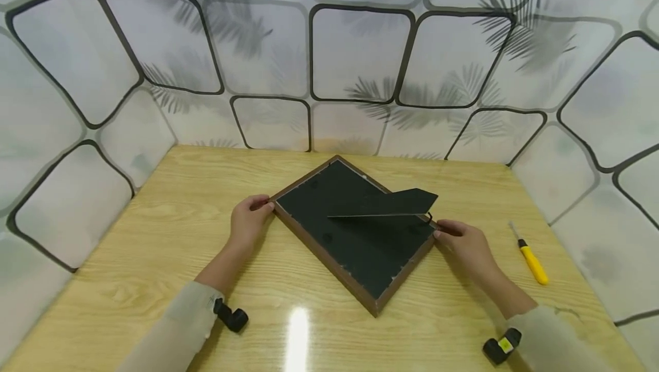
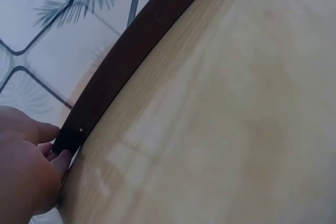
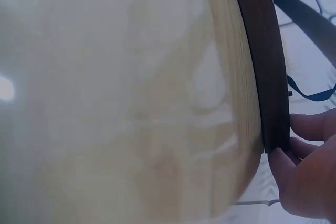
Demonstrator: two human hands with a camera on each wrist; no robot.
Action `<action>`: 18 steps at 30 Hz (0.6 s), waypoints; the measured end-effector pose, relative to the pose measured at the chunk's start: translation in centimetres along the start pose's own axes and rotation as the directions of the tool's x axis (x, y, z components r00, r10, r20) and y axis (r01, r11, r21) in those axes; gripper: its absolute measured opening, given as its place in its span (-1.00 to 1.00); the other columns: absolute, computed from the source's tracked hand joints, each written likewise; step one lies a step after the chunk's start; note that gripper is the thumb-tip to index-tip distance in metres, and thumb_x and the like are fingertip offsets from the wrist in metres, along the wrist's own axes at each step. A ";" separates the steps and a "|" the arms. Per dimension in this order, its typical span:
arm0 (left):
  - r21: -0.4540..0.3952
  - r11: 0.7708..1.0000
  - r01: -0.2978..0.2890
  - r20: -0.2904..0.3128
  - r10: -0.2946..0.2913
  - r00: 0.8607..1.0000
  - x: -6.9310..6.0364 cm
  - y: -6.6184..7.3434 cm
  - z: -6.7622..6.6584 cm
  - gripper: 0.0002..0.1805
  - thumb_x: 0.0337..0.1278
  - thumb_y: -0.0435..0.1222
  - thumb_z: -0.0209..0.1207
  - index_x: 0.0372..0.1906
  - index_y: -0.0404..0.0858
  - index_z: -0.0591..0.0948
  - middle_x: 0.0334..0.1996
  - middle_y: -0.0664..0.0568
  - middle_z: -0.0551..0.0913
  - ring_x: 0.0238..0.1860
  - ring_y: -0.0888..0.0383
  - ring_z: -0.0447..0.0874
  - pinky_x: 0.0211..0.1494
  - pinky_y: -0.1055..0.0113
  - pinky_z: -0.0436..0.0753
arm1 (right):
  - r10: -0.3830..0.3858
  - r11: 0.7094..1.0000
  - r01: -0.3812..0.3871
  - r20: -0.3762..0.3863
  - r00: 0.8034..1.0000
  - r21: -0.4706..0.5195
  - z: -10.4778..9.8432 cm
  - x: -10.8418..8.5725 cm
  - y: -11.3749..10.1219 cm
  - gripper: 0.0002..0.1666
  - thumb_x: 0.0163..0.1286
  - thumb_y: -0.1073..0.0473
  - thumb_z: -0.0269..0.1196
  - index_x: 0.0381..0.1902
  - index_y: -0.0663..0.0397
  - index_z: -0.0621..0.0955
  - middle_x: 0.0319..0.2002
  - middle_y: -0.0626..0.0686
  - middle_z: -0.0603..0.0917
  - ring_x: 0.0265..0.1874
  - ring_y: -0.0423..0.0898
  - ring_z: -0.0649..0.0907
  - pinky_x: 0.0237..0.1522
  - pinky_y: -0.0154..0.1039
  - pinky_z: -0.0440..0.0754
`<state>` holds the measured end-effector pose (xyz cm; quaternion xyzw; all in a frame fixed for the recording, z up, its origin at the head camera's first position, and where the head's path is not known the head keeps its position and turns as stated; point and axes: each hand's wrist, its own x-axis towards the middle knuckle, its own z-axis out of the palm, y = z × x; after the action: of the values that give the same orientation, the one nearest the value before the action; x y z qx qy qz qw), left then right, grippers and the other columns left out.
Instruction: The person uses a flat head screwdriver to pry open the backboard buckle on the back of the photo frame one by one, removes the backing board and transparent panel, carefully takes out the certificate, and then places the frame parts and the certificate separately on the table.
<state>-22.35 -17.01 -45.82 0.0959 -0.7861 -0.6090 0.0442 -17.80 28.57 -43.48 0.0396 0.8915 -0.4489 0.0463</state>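
Observation:
A picture frame [image 1: 319, 246] with a brown rim and black backing lies face down on the table, turned so one corner points toward the person. Its black stand flap [image 1: 391, 203] is raised, joined near the right corner by a dark ribbon [image 3: 310, 96]. The left hand [image 1: 247, 223] pinches the frame's left corner; in the left wrist view the fingers of that hand [image 2: 29, 161] hold the end of the brown rim [image 2: 113, 69]. At the right corner the right hand [image 1: 467, 246] pinches the rim, also visible in the right wrist view as a hand [image 3: 310, 171] on the rim [image 3: 265, 61].
A screwdriver [image 1: 533, 264] with a yellow handle lies on the wooden table [image 1: 170, 223], right of the right hand. Patterned wall covering [image 1: 268, 46] stands behind the table and at both sides. Each sleeve carries a small black wrist camera [image 1: 231, 316].

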 end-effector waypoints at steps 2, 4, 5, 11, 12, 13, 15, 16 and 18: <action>-0.006 1.000 -0.001 0.003 0.001 1.000 0.8 0.1 0.1 -0.60 0.40 -0.27 0.20 0.23 -0.36 0.58 0.14 -0.20 0.62 0.12 0.02 0.56 -0.01 0.58 0.54 | 0.008 1.000 -0.007 0.002 1.000 -0.016 0.2 -0.6 -0.1 -0.38 0.52 0.00 0.21 0.39 0.24 0.48 0.32 0.28 0.54 0.28 0.15 0.53 -0.11 -0.63 0.53; -0.002 1.000 -0.007 0.007 0.008 1.000 1.7 0.2 0.4 -0.60 0.40 -0.27 0.20 0.23 -0.36 0.58 0.15 -0.20 0.61 0.14 0.02 0.56 0.05 0.51 0.54 | 0.022 1.000 -0.022 0.004 1.000 -0.020 0.4 -1.2 -0.2 -0.38 0.51 -0.01 0.22 0.38 0.23 0.48 0.32 0.28 0.54 0.30 0.17 0.52 -0.09 -0.61 0.53; -0.003 1.000 -0.011 0.010 0.011 1.000 2.1 0.2 0.5 -0.60 0.41 -0.27 0.19 0.23 -0.36 0.58 0.15 -0.21 0.61 0.15 0.00 0.56 0.08 0.47 0.55 | 0.032 0.999 -0.032 0.005 0.999 -0.018 0.5 -1.6 -0.2 -0.37 0.51 -0.02 0.23 0.38 0.23 0.48 0.32 0.27 0.54 0.29 0.16 0.53 -0.08 -0.59 0.54; -0.012 1.000 -0.009 0.035 0.009 0.999 4.5 0.7 1.4 -0.60 0.45 -0.29 0.15 0.27 -0.36 0.56 0.18 -0.23 0.59 0.20 -0.05 0.56 0.24 0.26 0.56 | 0.071 0.997 -0.071 0.027 0.997 -0.006 1.1 -3.5 -0.5 -0.37 0.49 -0.04 0.25 0.37 0.20 0.49 0.28 0.24 0.58 0.22 0.09 0.58 -0.08 -0.51 0.59; -0.016 1.000 -0.001 0.038 0.002 0.999 4.8 0.7 1.5 -0.60 0.45 -0.29 0.14 0.28 -0.35 0.56 0.18 -0.22 0.59 0.20 -0.04 0.56 0.25 0.24 0.57 | 0.075 0.997 -0.075 0.034 0.997 0.003 1.2 -3.8 -0.6 -0.37 0.49 -0.04 0.24 0.37 0.20 0.49 0.28 0.24 0.58 0.22 0.08 0.58 -0.08 -0.52 0.60; -0.019 1.000 0.004 0.042 -0.003 0.999 5.1 0.8 1.7 -0.60 0.46 -0.29 0.14 0.28 -0.35 0.55 0.19 -0.22 0.58 0.21 -0.04 0.56 0.26 0.24 0.57 | 0.076 0.997 -0.077 0.039 0.996 0.012 1.2 -4.0 -0.6 -0.37 0.49 -0.04 0.24 0.37 0.20 0.49 0.27 0.23 0.58 0.21 0.07 0.58 -0.08 -0.52 0.60; -0.029 1.000 0.010 0.042 -0.009 0.999 5.4 0.9 1.8 -0.59 0.46 -0.30 0.13 0.29 -0.35 0.55 0.20 -0.23 0.58 0.21 -0.05 0.56 0.26 0.22 0.57 | 0.072 0.997 -0.073 0.043 0.997 0.018 1.2 -4.3 -0.6 -0.37 0.49 -0.05 0.24 0.37 0.20 0.50 0.26 0.23 0.59 0.20 0.06 0.58 -0.08 -0.52 0.60; -0.026 1.000 0.010 0.036 -0.009 0.999 5.5 0.9 1.9 -0.59 0.45 -0.30 0.14 0.30 -0.36 0.55 0.20 -0.23 0.58 0.21 -0.06 0.56 0.27 0.22 0.57 | 0.066 0.998 -0.067 0.042 0.997 0.011 1.2 -4.4 -0.6 -0.37 0.49 -0.06 0.24 0.36 0.19 0.50 0.26 0.22 0.60 0.20 0.05 0.58 -0.09 -0.51 0.60; -0.017 1.000 0.005 0.024 -0.005 1.000 5.4 1.0 1.9 -0.57 0.44 -0.30 0.15 0.30 -0.36 0.54 0.23 -0.23 0.57 0.23 -0.07 0.56 0.27 0.21 0.56 | 0.052 0.999 -0.052 0.040 0.998 -0.001 1.1 -4.3 -0.6 -0.37 0.50 -0.09 0.22 0.35 0.19 0.52 0.24 0.21 0.61 0.19 0.06 0.58 -0.08 -0.49 0.60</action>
<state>-28.12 -16.04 -45.56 0.0902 -0.7811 -0.6169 0.0339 -13.59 27.21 -43.15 0.0536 0.8890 -0.4484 0.0759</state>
